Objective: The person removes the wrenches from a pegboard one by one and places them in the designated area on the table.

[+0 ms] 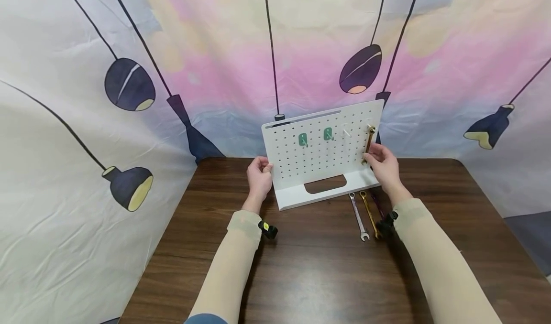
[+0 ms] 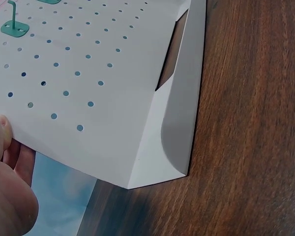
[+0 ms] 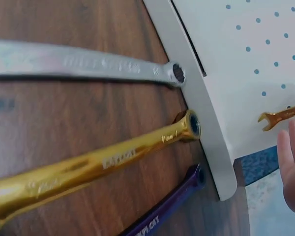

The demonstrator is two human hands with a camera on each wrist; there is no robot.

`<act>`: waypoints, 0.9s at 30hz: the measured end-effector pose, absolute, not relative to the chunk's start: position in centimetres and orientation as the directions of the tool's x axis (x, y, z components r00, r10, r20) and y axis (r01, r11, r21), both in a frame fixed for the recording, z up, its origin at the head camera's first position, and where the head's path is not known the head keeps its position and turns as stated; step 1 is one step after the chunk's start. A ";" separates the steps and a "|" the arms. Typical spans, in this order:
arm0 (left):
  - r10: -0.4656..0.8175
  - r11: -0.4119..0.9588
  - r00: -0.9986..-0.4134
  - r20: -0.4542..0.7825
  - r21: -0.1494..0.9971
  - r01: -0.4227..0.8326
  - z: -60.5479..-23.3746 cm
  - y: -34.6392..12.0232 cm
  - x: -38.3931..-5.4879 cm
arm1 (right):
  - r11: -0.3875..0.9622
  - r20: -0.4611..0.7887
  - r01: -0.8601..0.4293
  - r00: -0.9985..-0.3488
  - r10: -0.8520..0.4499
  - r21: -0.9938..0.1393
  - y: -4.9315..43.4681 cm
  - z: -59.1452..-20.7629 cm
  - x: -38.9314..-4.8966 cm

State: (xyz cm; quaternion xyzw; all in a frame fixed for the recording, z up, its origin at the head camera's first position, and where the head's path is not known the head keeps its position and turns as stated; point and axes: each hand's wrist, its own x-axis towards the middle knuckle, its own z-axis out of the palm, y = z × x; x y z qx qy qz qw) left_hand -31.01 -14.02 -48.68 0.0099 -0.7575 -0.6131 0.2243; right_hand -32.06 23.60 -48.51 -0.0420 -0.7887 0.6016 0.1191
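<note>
A white pegboard (image 1: pixel 318 164) stands tilted on the table, with two green hooks (image 1: pixel 303 139) and clear hooks on its face. At its left edge, my left hand (image 1: pixel 259 178) grips the board between thumb and fingers. Near the board's right edge, a gold-coloured combination wrench (image 1: pixel 369 141) hangs down the face, its ring end up by a hook. My right hand (image 1: pixel 385 168) holds this wrench towards its lower, open end (image 3: pixel 268 120). The exact finger contact is partly hidden.
In front of the board's right part lie a silver wrench (image 1: pixel 358 216), a larger gold wrench (image 1: pixel 369 214) and a purple wrench (image 3: pixel 172 201). The brown table (image 1: pixel 318 271) meets a fabric backdrop (image 1: pixel 232 51) printed with lamps, close behind the board.
</note>
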 end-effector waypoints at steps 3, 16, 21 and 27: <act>-0.286 0.252 -0.898 0.334 0.930 0.266 -48.7 -13.9 -30.9 | 0.250 0.123 -0.064 -0.966 0.229 -0.966 23.3 -48.4 -32.2; -0.282 0.252 -0.907 0.312 0.937 0.243 -48.9 -13.8 -31.2 | 0.249 0.118 -0.046 -0.952 0.282 -0.967 23.1 -48.3 -32.4; -0.285 0.247 -0.906 0.311 0.938 0.245 -48.9 -13.9 -31.2 | 0.240 0.091 -0.024 -0.958 0.271 -0.970 23.1 -48.3 -32.2; -0.289 0.247 -0.905 0.313 0.937 0.245 -48.8 -14.1 -31.1 | 0.168 0.057 -0.017 -0.971 0.234 -0.986 23.1 -48.3 -31.7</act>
